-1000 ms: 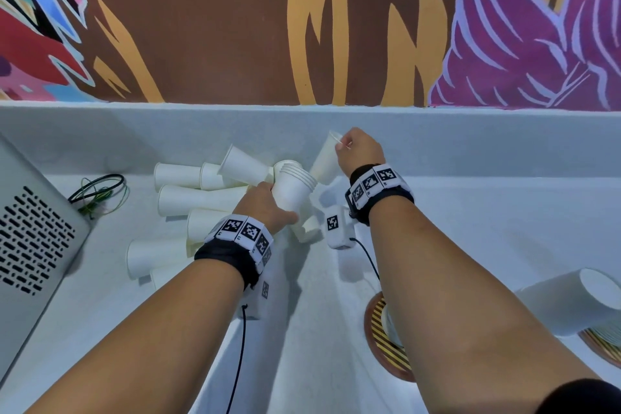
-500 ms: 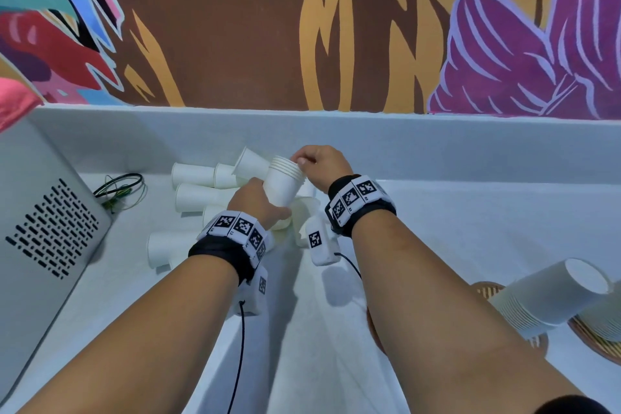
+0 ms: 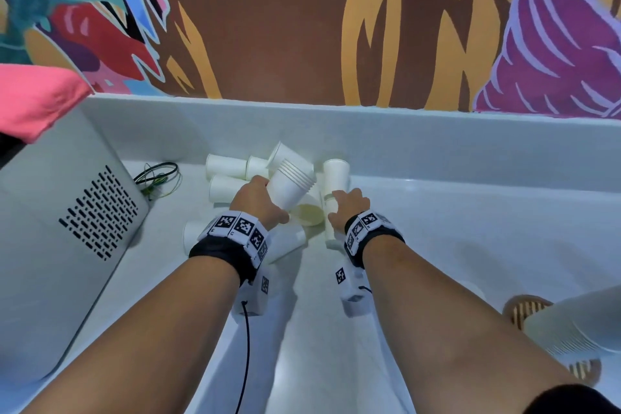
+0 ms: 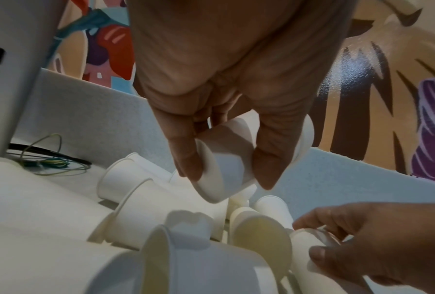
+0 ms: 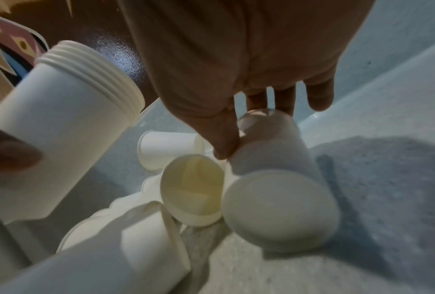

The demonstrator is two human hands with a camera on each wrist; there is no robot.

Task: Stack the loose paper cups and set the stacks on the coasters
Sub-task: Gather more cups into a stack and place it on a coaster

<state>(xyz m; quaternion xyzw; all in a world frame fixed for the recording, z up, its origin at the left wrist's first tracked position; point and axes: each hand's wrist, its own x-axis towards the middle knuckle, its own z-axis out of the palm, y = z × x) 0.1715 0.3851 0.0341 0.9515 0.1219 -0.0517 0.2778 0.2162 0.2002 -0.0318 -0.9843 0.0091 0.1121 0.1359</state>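
My left hand (image 3: 265,200) grips the base of a tilted stack of white paper cups (image 3: 292,183), rims pointing away, above the pile. In the left wrist view the left hand (image 4: 224,179) has thumb and fingers round the stack's bottom (image 4: 221,159). My right hand (image 3: 339,203) is down on a loose cup (image 3: 332,178) lying on its side just right of the stack. In the right wrist view the right hand (image 5: 261,129) has its thumb and fingers closed over that cup (image 5: 274,175). Several loose cups (image 3: 225,166) lie to the left and beneath. A striped coaster (image 3: 524,307) shows at lower right.
A grey perforated case (image 3: 67,228) stands at the left, with coiled wires (image 3: 158,173) beside it. The white counter ends at a low back wall (image 3: 437,144) under a painted mural. A large cup stack (image 3: 578,326) leans over the coaster at the right edge.
My right hand left the top of the held stack and dropped to a lying cup on its right. The left hand's stack stays about where it was.
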